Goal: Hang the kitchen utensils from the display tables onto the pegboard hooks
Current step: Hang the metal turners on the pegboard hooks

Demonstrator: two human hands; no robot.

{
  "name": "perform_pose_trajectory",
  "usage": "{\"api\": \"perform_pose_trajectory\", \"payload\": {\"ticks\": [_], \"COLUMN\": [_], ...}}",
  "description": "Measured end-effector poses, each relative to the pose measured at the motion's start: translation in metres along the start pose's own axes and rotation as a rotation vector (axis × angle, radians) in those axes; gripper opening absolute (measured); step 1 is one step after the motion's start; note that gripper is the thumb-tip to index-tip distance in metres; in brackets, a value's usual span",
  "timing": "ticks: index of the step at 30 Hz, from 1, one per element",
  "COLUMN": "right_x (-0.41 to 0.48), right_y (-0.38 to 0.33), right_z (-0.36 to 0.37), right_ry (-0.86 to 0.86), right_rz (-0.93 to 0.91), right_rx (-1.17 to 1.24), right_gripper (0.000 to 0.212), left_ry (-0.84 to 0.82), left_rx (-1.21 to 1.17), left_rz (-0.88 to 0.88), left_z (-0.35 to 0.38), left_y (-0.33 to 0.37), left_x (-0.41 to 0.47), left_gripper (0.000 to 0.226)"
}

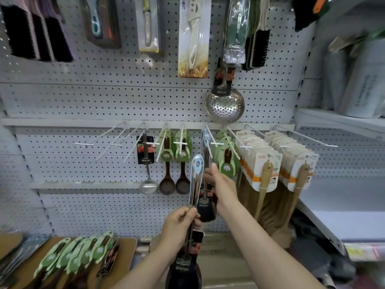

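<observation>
My left hand (180, 223) grips a steel ladle (196, 180) by its handle, the hanging hole up and the dark labelled bowl low near the frame's bottom. Its top sits just below and left of a white pegboard hook (209, 142). That hook carries another steel ladle (206, 147), and my right hand (216, 182) holds this hanging ladle's handle. Green-carded brown spoons (77, 255) lie stacked on the wooden display table (125, 247) at lower left.
Two bare hooks (100, 140) stick out at left of the row. Further along hang a small ladle (148, 163), brown spoons (175, 161), wooden spatulas (268, 163) and a skimmer (224, 105). Packaged knives and brushes hang above. White shelves stand at right.
</observation>
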State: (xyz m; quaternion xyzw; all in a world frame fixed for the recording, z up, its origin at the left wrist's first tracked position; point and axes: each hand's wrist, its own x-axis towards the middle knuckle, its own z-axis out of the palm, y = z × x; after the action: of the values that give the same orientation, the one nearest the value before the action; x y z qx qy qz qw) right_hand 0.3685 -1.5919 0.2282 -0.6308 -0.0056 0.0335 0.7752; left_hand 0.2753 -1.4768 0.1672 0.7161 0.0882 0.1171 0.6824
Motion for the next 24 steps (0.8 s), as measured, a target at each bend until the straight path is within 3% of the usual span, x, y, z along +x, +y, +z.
{"api": "perform_pose_trajectory", "payload": {"ticks": [3, 9, 24], "right_x": [-0.023, -0.025, 0.013], "right_y": [-0.005, -0.009, 0.000], "right_z": [-0.009, -0.020, -0.022], "right_ry": [-0.091, -0.067, -0.030], "right_rz": [-0.056, -0.090, -0.085], "right_rx": [0.007, -0.022, -0.052], "right_gripper": [0.032, 0.021, 0.034], "left_ry": [-0.022, -0.044, -0.042], "left_rx": [-0.020, -0.078, -0.072], "left_rz": [0.006, 0.011, 0.054], "left_z": [0.011, 0.033, 0.052], "left_y": [-0.001, 0.000, -0.004], "left_x": [0.000, 0.002, 0.029], "left_gripper": [0.024, 0.024, 0.022]}}
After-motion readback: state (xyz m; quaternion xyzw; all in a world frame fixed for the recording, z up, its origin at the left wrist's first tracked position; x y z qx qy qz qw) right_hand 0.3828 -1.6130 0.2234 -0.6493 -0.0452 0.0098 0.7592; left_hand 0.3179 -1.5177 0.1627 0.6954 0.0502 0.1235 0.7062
